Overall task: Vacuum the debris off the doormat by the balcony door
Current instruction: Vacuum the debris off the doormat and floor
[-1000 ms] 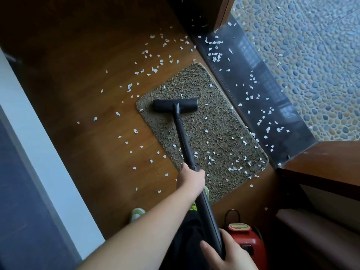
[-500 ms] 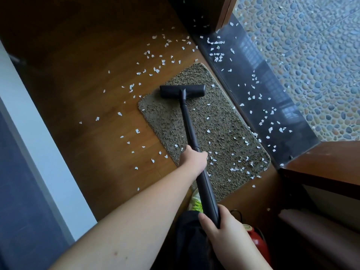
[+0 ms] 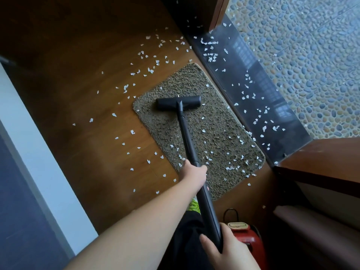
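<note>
Fingers: those of the left hand (image 3: 193, 171) are wrapped round the black wand (image 3: 187, 140) mid-length; those of the right hand (image 3: 224, 248) are curled round its lower end.
Axis: the wand is pointed toward 12 o'clock, ending in a crosswise floor head (image 3: 178, 102).
Doormat (image 3: 212, 121): brown, shaggy, strewn with white debris (image 3: 229, 153) toward 5 o'clock.
Surroundings: a dark threshold (image 3: 253, 90) is seen at 2 o'clock, a red vacuum body (image 3: 247, 238) at 5 o'clock.

I'm looking at a home doorway, wooden floor (image 3: 81, 61), brown doormat (image 3: 220, 133) beside a dark stone threshold (image 3: 259, 98), pebbled balcony paving (image 3: 311, 55) outside, red vacuum cleaner (image 3: 247, 238) nearby
</note>
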Tool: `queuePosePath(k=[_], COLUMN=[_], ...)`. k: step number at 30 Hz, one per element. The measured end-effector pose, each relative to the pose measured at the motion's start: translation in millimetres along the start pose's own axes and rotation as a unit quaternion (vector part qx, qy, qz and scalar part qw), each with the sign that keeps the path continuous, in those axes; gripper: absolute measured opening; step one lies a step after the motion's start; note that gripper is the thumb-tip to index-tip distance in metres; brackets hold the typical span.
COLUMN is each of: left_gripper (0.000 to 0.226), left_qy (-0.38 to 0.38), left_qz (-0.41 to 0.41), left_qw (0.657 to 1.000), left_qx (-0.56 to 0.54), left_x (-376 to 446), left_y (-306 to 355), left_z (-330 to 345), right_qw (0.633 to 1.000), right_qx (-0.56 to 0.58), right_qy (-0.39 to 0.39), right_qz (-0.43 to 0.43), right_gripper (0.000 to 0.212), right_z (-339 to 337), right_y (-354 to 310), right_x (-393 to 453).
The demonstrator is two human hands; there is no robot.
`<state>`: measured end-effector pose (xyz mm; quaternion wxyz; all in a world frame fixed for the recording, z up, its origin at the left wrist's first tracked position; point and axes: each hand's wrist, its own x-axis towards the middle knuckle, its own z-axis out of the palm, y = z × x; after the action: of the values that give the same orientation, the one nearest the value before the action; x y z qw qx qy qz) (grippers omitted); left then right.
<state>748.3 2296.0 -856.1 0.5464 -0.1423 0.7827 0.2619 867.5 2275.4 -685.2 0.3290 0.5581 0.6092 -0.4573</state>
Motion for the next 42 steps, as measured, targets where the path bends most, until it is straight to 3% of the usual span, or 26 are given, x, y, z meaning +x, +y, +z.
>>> queuePosePath(k=[10,14,19,24,29,42], left_gripper=[0.060,0.065,0.066,0.068,0.057,0.077], left_qy=[-0.014,-0.011,-0.008,-0.016,-0.020,0.012], left_qz=[-0.021,0.003,0.006,-0.020,-0.008,0.015], left_qw=[0.996,0.998,0.999,0.999,1.000,0.999], left_qx=[-0.086,-0.063,-0.044,-0.034,-0.019,-0.034], left_x=[3.3,12.8,13.6,9.5,9.8,42.5], left_y=[-7.6,19.6,33.1,18.9,9.4,62.6], left_z=[-28.4,-43.2,-41.1,-21.8,-7.4,-38.1], right_qw=[0.997,0.995,0.996,0.998,0.998,0.997], right_qx=[-0.035,-0.081,-0.084,-0.033,-0.013,-0.038], right_qy=[0.052,0.040,0.034,0.042,0.056,0.045], right_qz=[-0.047,-0.053,-0.026,-0.017,-0.026,-0.046], right_gripper=[0.040,0.057,0.052,0.031,0.033,0.045], right_z=[11.3,15.5,11.9,1.2,4.2,-3.0], right_y=[-21.2,-37.9,-42.7,-32.0,-23.5,-59.5], right_x=[-5.9,7.8,13.1,5.5,5.6,38.6])
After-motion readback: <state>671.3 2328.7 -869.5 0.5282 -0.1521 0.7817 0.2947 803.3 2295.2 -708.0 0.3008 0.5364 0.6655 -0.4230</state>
